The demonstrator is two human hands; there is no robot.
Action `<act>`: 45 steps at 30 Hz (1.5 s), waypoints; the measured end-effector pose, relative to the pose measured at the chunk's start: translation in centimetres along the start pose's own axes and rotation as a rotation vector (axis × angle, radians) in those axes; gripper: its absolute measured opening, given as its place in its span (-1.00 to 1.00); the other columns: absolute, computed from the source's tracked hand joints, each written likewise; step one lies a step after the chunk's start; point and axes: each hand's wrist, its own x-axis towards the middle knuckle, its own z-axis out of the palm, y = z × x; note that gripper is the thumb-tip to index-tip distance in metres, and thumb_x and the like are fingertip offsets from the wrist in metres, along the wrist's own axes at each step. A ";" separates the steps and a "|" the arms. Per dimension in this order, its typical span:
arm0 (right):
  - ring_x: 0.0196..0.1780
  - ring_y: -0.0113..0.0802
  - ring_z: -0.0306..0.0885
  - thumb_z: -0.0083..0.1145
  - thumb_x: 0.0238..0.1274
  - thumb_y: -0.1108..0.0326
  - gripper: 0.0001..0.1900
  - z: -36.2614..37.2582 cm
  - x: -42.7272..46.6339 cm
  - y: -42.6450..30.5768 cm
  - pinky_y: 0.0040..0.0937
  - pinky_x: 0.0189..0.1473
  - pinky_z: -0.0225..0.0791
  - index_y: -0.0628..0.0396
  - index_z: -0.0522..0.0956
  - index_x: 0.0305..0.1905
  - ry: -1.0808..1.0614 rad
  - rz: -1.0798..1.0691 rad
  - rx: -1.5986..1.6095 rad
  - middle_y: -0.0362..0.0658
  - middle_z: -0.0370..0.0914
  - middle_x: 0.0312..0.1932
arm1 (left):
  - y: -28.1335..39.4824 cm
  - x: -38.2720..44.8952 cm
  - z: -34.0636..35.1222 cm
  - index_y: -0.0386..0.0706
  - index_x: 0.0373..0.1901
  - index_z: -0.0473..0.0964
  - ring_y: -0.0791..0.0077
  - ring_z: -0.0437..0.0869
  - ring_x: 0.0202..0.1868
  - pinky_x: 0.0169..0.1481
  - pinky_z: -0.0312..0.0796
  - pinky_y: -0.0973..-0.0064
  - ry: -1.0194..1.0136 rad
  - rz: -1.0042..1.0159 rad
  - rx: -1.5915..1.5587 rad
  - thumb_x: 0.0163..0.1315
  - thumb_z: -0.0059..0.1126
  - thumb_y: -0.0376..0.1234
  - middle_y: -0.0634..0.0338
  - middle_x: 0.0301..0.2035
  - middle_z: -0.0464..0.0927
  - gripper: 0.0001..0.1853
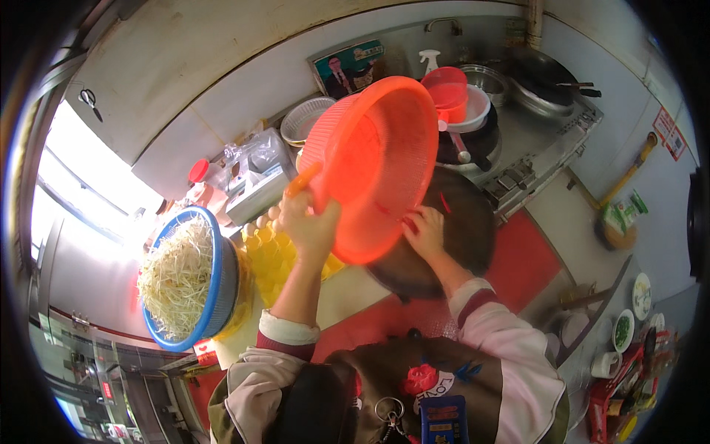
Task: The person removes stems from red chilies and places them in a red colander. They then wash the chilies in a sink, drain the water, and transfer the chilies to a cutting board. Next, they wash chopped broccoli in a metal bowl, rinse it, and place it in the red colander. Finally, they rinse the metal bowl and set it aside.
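An orange-red plastic colander (399, 139) is tilted on its side in front of me, its open mouth turned to the right. My left hand (308, 222) grips its left side, with the thumb near the rim. At its lower right rim is my right hand (426, 230), the fingers closed around a small dark-red piece (410, 224) that looks like chili pepper. Inside the colander lies another thin red piece (383, 208). Below and behind is a dark round board (466, 233), probably a chopping block, with a red chili-like strip (445, 202) on it.
To the left stands a blue basket (222, 288) heaped with bean sprouts (180, 277). Beside it are a yellow egg tray (266, 252) and several eggs (260, 222). A steel stove (532, 150) at back right carries pans and a red ladle-like scoop (446, 94). Small bowls (623, 331) stand far right.
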 end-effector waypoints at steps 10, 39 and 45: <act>-0.03 -0.20 0.28 0.22 -0.25 0.24 -0.74 -0.2 2.7 -0.9 -0.14 0.03 0.03 -0.02 0.52 -0.32 0.033 0.077 -0.080 -0.19 0.38 -0.22 | 0.6 1.1 -1.4 -0.21 -0.82 0.21 0.39 0.53 -0.33 -0.36 0.26 0.53 0.060 -0.011 0.022 -0.40 0.05 -0.51 0.19 -0.18 0.58 -0.82; -0.20 -0.25 0.49 0.00 0.19 0.36 -0.81 -3.8 8.4 -4.2 -0.39 -0.09 0.33 0.23 0.55 -0.21 0.035 0.062 0.161 -0.04 0.54 -0.26 | -0.2 4.1 -25.2 -0.23 -0.44 0.43 0.56 0.43 -0.44 -0.31 0.32 0.55 0.758 -0.471 -0.800 -0.09 0.09 -0.42 0.28 -0.51 0.44 -0.86; -0.21 -0.43 0.46 0.02 0.18 0.39 -0.81 -0.5 7.6 -21.9 -0.53 -0.12 0.32 0.29 0.54 -0.22 0.024 -0.044 0.724 -0.14 0.54 -0.28 | -2.0 -4.4 -48.4 -0.27 -0.33 0.39 0.31 0.55 -0.34 -0.18 0.45 0.41 1.086 0.021 -0.954 -0.09 0.00 -0.46 0.13 -0.40 0.50 -0.78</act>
